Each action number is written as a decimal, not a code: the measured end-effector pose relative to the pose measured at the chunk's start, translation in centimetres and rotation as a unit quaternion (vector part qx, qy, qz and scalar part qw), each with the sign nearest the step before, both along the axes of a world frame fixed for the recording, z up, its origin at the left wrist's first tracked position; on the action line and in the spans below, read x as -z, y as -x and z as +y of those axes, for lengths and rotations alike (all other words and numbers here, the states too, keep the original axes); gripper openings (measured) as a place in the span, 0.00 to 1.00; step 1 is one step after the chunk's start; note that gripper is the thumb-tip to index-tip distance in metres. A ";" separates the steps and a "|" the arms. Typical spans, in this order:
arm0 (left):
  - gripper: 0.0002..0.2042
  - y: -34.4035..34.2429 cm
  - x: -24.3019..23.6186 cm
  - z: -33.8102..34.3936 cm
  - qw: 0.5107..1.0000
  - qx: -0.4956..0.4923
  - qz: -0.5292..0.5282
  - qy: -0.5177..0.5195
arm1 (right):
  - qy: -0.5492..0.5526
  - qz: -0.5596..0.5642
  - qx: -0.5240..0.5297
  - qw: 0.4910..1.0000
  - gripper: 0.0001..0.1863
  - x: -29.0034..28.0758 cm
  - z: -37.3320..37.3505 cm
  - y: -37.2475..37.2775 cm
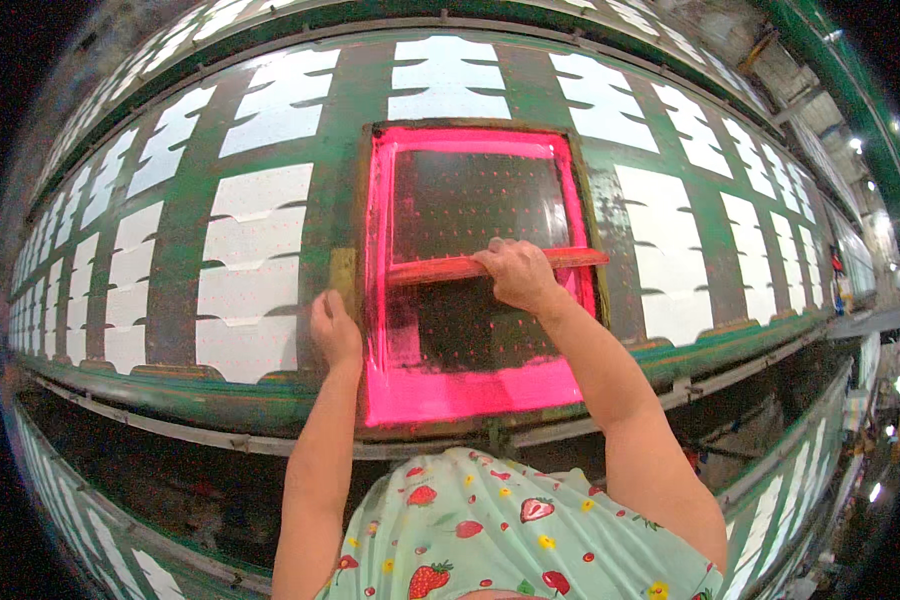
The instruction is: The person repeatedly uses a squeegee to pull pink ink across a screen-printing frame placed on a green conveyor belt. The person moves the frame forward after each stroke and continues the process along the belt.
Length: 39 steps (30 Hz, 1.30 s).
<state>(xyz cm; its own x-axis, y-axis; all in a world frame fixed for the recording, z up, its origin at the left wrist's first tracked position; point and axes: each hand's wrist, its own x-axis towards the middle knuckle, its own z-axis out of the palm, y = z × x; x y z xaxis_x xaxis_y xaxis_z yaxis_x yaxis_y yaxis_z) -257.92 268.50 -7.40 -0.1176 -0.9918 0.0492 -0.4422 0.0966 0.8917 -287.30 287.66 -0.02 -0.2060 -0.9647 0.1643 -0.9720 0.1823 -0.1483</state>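
Note:
A screen-printing frame (577,190) lies on the long green table, with bright pink ink along its inner edges and a broad pink band on its near side. The mesh (470,200) in its middle is dark with rows of small pink specks. My right hand (518,275) grips a long pink-stained squeegee (435,268), which spans the frame crosswise at about mid-height. On the frame's left side, my left hand (336,332) is curled at the lower end of a yellowish wooden strip (343,268). Its fingertips are partly hidden.
White cut fabric or paper pieces (255,260) lie in overlapping columns left of the frame, and similar pieces (665,250) lie to its right. More white stacks (448,75) line the table's far side. A metal rail (180,415) runs along the near edge.

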 end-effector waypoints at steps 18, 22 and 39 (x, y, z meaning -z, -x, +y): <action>0.34 0.2 1.7 -0.2 0.996 0.020 0.000 0.092 | -0.018 -0.050 0.010 0.999 0.23 -0.6 16.8 -19.3; 0.33 0.0 1.3 -0.1 0.996 0.018 -0.070 0.047 | 0.013 -0.079 -0.010 0.997 0.30 -0.4 18.6 -19.7; 0.32 2.2 -2.8 1.4 0.993 -0.030 -0.090 -0.077 | 0.130 -0.434 0.387 0.803 0.20 5.8 34.9 -1.5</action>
<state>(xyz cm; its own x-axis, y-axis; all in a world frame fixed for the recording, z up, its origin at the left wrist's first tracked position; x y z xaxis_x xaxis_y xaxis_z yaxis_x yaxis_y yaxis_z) -260.07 269.86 -4.55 -0.0505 -0.9915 -0.1195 -0.5967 -0.0660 0.7997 -285.80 322.59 -5.78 -0.8736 -0.4481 -0.1899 -0.0917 0.5348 -0.8400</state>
